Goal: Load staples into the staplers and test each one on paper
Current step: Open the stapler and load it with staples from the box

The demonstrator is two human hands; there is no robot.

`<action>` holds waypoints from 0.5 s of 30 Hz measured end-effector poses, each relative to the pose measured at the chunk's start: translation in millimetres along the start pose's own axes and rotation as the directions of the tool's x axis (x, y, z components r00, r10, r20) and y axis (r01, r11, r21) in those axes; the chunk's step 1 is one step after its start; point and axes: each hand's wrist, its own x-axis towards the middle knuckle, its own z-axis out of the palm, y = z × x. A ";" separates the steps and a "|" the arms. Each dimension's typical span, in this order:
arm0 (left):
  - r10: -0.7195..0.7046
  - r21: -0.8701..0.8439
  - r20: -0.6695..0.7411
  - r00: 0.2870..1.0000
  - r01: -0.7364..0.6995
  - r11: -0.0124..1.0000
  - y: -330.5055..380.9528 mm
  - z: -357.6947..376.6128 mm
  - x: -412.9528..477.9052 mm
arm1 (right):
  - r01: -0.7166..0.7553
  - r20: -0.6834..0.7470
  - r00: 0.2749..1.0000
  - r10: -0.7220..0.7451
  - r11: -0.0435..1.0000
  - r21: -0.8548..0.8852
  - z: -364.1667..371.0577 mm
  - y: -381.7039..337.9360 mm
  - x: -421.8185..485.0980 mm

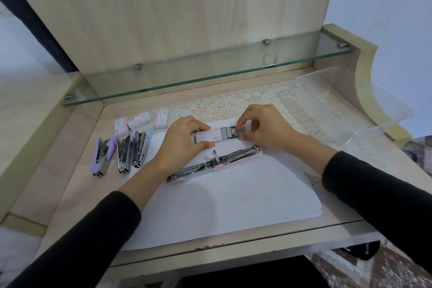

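Your desk (58,182) carries one stack of paper (233,199). On it lies the pink stapler (215,163), swung fully open with its magazine bare, just in front of your hands. That makes four staplers in all. The other three lie side by side off the paper's left edge: the purple stapler (102,155), the middle stapler (123,154) and the blue-tipped stapler (139,148). There are four boxes too. Three shut staple boxes (139,121) sit behind those staplers, and the open staple box (208,136) lies on the paper's far edge.

Your left hand (184,138) grips that box's sleeve, thumb on the near side and fingers on the far. Your right hand (264,126) pinches one staple strip (238,133) at the drawer's end.

I judge the strip to be light and brittle — it will likely snap if bent, so hold it by its long sides and keep it level. The stapler is probably stiff and sprung — steady it by its base when you drop the strip in.
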 end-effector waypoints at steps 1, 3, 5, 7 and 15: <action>-0.001 0.001 0.004 1.000 0.001 1.000 -0.1 -0.1 0.2 | 0.016 0.015 1.000 -0.016 1.000 -0.024 -0.9 0.0 0.6; -0.003 0.007 0.022 1.000 0.003 1.000 -0.8 -0.5 0.8 | 0.050 0.039 0.998 -0.048 0.997 -0.056 -2.1 -0.5 1.9; -0.008 0.011 0.045 0.999 0.007 1.000 -1.4 -1.6 1.2 | 0.068 0.048 0.997 -0.064 0.995 -0.075 -1.7 -0.3 2.7; -0.017 0.012 0.066 0.998 0.016 1.000 -1.3 -3.3 2.0 | 0.074 0.052 0.996 -0.070 0.993 -0.088 -0.2 -0.1 3.2; -0.041 -0.018 0.133 0.990 0.044 0.999 -1.1 -8.9 7.6 | 0.032 0.034 0.999 -0.030 0.999 -0.044 -7.2 -2.7 3.4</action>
